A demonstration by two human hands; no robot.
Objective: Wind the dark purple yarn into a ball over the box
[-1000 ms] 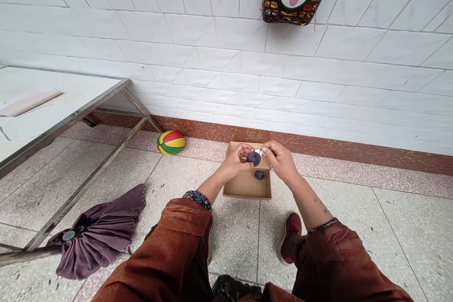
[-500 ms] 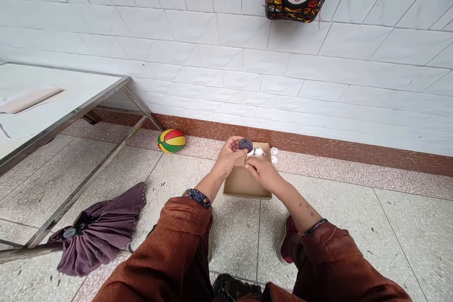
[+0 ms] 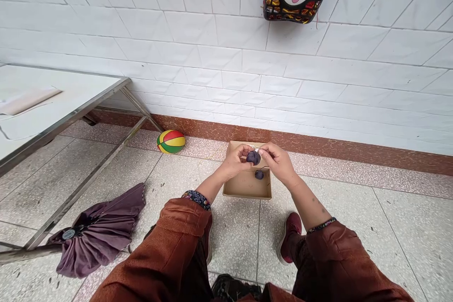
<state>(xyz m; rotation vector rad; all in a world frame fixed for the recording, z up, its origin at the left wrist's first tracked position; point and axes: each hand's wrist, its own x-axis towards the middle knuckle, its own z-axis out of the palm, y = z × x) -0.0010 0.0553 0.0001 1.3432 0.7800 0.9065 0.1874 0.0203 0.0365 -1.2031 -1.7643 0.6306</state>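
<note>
My left hand [image 3: 236, 160] has its fingers closed round a dark purple-grey yarn ball [image 3: 253, 157]. Close against the ball's right side, my right hand [image 3: 279, 163] is pinched; what lies between its fingertips is too small to make out. Below them sits an open brown cardboard box [image 3: 244, 186]. In its near part lies a smaller dark yarn ball [image 3: 259, 175], with a thin strand leading up from it. A bit of white shows between my hands, and most of the box's far part is hidden behind them.
A red, yellow and green ball [image 3: 171, 141] rests by the wall. A folded purple umbrella [image 3: 102, 233] lies on the floor beside a metal-framed table [image 3: 88, 87]. On the wall hangs a black basket [image 3: 299, 14] with a winking face.
My right hand has risen out of the box to the yarn ball in my left hand, which has shifted slightly right and nearer. A smaller dark ball now shows in the box's near part.
</note>
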